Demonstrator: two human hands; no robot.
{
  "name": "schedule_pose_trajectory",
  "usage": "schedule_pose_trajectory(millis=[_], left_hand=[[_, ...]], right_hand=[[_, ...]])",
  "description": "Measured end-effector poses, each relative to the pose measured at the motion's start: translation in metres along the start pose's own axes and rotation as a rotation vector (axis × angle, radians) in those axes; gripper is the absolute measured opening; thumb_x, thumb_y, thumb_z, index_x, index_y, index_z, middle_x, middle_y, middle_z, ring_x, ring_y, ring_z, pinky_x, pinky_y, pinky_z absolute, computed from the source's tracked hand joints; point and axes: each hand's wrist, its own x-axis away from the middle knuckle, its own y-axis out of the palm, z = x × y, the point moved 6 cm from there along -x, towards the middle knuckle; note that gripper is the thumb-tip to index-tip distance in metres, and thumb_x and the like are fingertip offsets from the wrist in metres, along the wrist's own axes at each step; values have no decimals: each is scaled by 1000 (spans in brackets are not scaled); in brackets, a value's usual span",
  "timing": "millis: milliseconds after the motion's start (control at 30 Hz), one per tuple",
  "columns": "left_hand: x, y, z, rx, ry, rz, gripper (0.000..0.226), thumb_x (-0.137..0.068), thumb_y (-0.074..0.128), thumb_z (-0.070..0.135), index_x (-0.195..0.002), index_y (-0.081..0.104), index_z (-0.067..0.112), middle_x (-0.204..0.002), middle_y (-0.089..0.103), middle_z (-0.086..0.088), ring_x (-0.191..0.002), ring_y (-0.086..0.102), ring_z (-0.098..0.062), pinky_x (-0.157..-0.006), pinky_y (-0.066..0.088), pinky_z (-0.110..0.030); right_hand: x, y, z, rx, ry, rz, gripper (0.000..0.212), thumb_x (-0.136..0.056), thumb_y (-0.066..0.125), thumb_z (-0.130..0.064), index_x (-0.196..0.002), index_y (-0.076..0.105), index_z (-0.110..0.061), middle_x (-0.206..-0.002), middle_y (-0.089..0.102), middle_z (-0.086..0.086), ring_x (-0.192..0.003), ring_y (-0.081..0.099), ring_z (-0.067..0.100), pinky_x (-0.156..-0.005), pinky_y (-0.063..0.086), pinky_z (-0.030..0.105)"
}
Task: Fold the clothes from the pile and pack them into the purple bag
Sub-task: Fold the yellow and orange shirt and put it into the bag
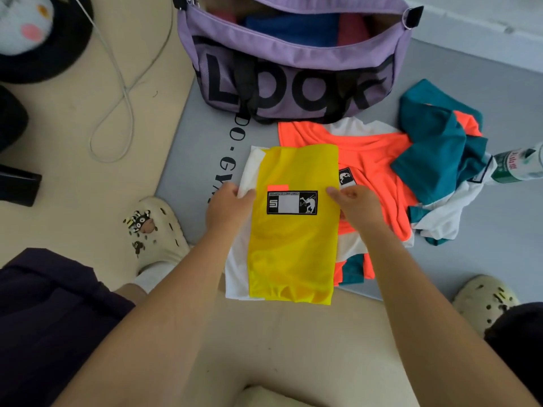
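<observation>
The left hand (227, 205) pinches the left edge of the yellow shirt (293, 230), the right hand (357, 205) pinches its right edge, both beside the black label; the shirt lies folded into a long strip on the floor, hanging over the grey mat (470, 274); beyond the grips the purple bag (293, 69) stands open, clothes already inside; right of the right hand lies the pile (411, 171) of orange and teal clothes. The risk, I judge: slippery fabric may slide and the side folds spring open if lifted unevenly; the orange shirt beneath may drag along.

Home floor: gym mat (484, 274), plush toy (23, 24).
</observation>
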Motion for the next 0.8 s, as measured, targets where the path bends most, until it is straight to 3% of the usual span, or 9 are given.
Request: schedule_pose_trajectory(millis=[33,100,200,300,400,533,667,800], left_hand=[[-8,1,11,18,14,-21,35,-89,60,52,-93,52,18,-80,55,4,-69,54,-11,-55,38,-26],[-24,1,25,-31,34,-40,37,-89,63,50,-97,51,16,-84,54,2,-74,55,-16,-61,40,-29],[-43,-10,26,-129,64,62,28,-99,51,37,-92,57,10,-89,61,-8,-80,59,-26,-62,41,-32],[-51,-27,17,-151,90,212,32,-104,37,33,-90,51,9,-79,55,-7,-67,50,-22,-51,31,-31],[-42,-30,0,-72,22,272,38,-104,36,39,-81,47,11,-65,45,2,-56,41,-15,-47,23,-30],[8,-1,-30,-4,-26,147,45,-94,50,57,-70,46,19,-61,46,6,-52,44,-11,-48,26,-25],[64,26,-63,80,-150,55,51,-81,64,65,-91,57,16,-81,60,1,-71,58,-17,-55,40,-29],[109,42,-94,28,-275,-65,56,-76,72,61,-96,55,12,-89,58,-3,-83,57,-25,-65,44,-35]], right_hand=[[-7,0,-9,-59,-4,18,47,-87,68,-45,-97,64,0,-88,66,13,-77,62,24,-72,52,41],[-22,6,-25,-30,-18,-38,42,-88,68,-41,-89,61,1,-77,59,9,-68,56,23,-61,45,34],[-39,16,-37,79,-22,-202,25,-87,72,-33,-89,64,-10,-76,61,0,-64,56,14,-54,44,25],[-52,8,-48,-20,-120,-96,17,-87,72,-26,-93,63,-14,-75,59,-5,-63,54,9,-46,42,9],[-48,6,-45,65,-182,42,24,-89,69,-27,-97,59,-7,-78,57,1,-72,53,20,-56,40,25],[0,11,-7,44,-196,164,35,-85,72,-38,-90,51,-10,-78,56,1,-69,50,19,-56,29,30],[57,36,49,131,-24,81,44,-81,72,-50,-82,50,-12,-66,51,-2,-65,49,20,-54,30,33],[96,58,93,214,113,-84,39,-83,70,-48,-78,52,-13,-70,55,3,-70,55,23,-55,35,32]])
